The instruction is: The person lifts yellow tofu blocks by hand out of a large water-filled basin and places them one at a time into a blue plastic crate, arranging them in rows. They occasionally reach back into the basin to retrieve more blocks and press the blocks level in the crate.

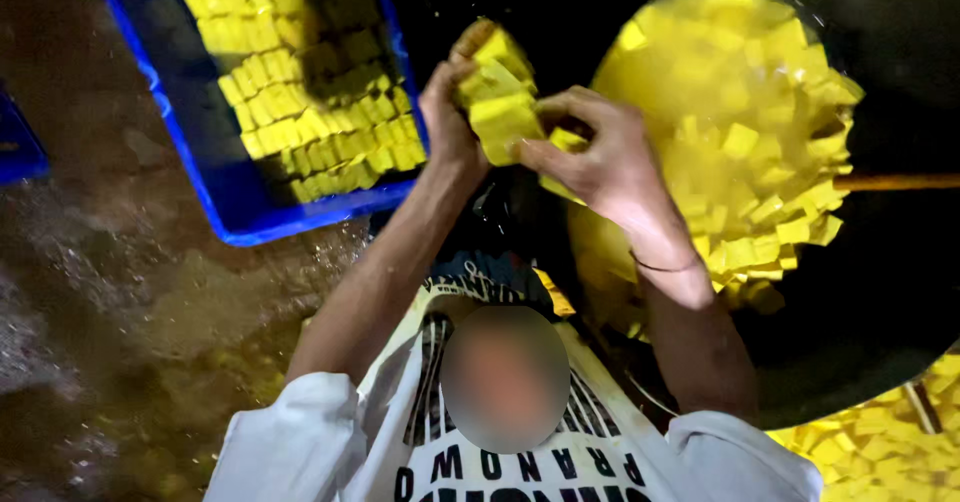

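Overhead view of a person in a white printed shirt handling yellow food blocks. The left hand [448,112] is curled around a stack of yellow blocks [495,97], gripping it from the left side with the fingers closed on it. The right hand [590,157] meets the same stack from the right, thumb and fingertips pressed against its lower edge, fingers partly bent; a thin band circles that wrist. The stack is held in the air between the two containers, above the dark gap that separates them.

To the left lies a blue crate [235,202], its floor lined with neat rows of small yellow cubes [310,112]; the near left part of its floor is bare. To the right stands a large dark wok [880,312] filled with a loose heap of cut yellow pieces [750,132], with a wooden handle [895,181] reaching in from the right edge. More yellow cubes [880,452] show at the lower right corner. The floor [110,312] at left is wet and brown.
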`<state>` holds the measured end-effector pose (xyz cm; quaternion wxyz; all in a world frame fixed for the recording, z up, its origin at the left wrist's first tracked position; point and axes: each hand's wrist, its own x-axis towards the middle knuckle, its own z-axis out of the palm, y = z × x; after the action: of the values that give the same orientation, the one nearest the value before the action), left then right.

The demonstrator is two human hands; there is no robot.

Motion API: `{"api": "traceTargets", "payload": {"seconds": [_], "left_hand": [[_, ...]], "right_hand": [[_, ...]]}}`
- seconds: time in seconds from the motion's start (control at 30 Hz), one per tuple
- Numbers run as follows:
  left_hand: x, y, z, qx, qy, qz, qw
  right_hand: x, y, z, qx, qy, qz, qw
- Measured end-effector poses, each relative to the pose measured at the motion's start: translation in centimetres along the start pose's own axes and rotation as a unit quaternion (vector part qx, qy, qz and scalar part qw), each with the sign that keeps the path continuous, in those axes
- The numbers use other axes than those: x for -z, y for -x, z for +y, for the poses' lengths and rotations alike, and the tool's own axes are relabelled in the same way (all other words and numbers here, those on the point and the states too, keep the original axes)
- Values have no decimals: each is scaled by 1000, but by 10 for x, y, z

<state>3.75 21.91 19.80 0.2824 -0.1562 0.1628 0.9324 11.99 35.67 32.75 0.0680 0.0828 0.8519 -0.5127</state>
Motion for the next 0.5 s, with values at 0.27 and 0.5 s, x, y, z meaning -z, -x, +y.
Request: {"api": "traceTargets", "payload": {"seconds": [0.27, 0.5], "left_hand": [[106, 26, 39, 1, 72, 19, 997], [190, 52, 80, 56, 231, 61, 969]], "right_hand": [[-109, -40, -49, 32, 39, -32, 998], [-217, -95, -2, -19, -101, -324, 940]]}}
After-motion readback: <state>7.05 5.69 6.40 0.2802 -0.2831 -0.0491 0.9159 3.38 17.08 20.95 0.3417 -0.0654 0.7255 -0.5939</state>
